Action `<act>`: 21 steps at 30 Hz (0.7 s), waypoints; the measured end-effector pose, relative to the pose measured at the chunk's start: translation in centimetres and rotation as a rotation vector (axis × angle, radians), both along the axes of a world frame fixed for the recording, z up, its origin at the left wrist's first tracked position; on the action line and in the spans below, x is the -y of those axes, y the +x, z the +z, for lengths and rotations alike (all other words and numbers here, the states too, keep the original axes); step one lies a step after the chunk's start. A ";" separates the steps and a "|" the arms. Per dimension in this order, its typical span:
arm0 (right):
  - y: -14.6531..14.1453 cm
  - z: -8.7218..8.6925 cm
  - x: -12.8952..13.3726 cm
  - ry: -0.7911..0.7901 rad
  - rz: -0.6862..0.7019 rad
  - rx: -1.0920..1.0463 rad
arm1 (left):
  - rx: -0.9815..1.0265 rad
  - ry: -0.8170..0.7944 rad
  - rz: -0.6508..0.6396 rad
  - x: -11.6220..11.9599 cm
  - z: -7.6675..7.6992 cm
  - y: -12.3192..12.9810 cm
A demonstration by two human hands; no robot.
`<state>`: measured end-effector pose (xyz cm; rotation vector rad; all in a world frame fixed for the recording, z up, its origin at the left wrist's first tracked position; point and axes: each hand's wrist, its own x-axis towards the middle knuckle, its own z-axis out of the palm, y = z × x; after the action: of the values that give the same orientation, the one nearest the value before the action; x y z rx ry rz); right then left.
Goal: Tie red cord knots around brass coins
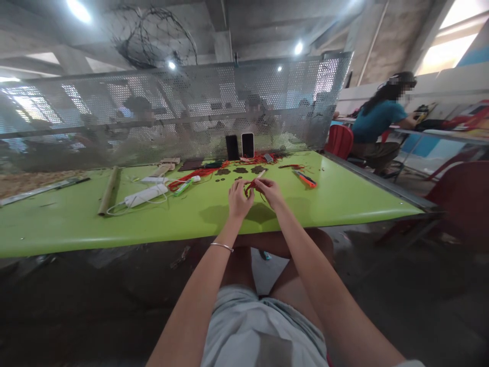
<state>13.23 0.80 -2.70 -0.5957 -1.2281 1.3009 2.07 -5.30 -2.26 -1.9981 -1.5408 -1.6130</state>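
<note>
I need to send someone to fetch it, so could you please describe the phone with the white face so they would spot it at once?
Start at the green table and follow it to the perforated metal screen at its far edge. Two phones stand upright against it, side by side; take the right-hand phone, white-faced with a reddish rim, unlike the black phone beside it.

two phones [240,146], power strip [146,195], orange cutter [305,179]

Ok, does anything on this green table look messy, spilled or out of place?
Mostly no. Red cord lies tangled and loose behind the hands, and dark round pieces are scattered near the two upright phones. Nothing looks spilled or broken.
</note>
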 end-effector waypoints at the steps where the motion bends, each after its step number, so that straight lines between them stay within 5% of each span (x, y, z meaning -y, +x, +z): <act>1: 0.0 0.0 0.0 0.009 -0.002 0.012 | 0.022 -0.018 -0.024 -0.1 -0.1 0.0; 12: -0.1 -0.3 -0.2 0.069 -0.036 0.192 | 0.274 -0.267 -0.222 -1.2 -0.9 -0.8; 21: -0.2 -0.6 -0.3 -0.007 0.049 0.184 | 0.305 -0.273 -0.247 -1.2 -0.9 -0.9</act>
<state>12.99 1.14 -3.29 -0.7064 -1.3968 1.3138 1.20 -4.10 -3.21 -2.2415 -1.7592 -1.9746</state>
